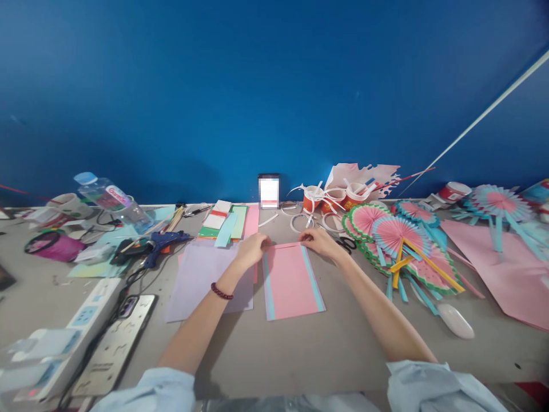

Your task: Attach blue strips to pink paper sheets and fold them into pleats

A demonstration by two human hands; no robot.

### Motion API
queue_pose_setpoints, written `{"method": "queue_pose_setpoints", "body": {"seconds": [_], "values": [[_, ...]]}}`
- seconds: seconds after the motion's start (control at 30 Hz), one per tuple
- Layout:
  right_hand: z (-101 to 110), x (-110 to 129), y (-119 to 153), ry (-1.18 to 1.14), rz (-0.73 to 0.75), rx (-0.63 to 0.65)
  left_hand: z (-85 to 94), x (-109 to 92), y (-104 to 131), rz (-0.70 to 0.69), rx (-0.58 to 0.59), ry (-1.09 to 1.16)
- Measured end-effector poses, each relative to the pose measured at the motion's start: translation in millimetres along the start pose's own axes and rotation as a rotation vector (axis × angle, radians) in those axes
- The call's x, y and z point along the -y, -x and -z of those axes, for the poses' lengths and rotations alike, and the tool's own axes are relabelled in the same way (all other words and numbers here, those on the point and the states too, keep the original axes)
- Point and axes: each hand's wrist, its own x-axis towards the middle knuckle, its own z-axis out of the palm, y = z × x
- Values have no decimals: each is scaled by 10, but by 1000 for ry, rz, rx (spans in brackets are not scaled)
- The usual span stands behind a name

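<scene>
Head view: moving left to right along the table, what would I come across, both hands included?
Magenta cylinder, plastic bottle, blue glue gun, lavender sheet, left hand, blue-edged pink sheet, right hand, green-edged fans, large pink sheet.

With my left hand (253,249) and right hand (319,240) I pinch the top corners of a pink sheet (292,286) with light-blue strips down both sides; it lies flat on the grey table (291,357). Just left of it, partly under my left forearm, is a purple sheet (206,274). Farther left are a blue glue gun (160,245) and a phone (111,349). Folded paper fans (401,233) lie to my right, near paper cups (312,200) by the blue wall (240,97).
</scene>
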Motion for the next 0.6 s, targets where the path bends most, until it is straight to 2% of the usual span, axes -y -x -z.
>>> {"method": "queue_pose_setpoints", "body": {"seconds": [0.07,0.23,0.3,0.4,0.47,0.6], "values": [[0,30,6,53,14,-7,-19,-16,14,-31,-8,-28],[-15,82,21,203,51,-12,-37,-133,73,-226,11,-127],[-42,118,32,269,47,-11,-40,-231,109,-215,56,-189],[-112,214,74,376,16,-8,-66,-393,164,-158,120,-403],[-169,297,121,453,-21,-11,-115,-477,201,-140,121,-538],[-269,438,224,588,-63,-3,-284,-556,289,-115,84,-648]]}}
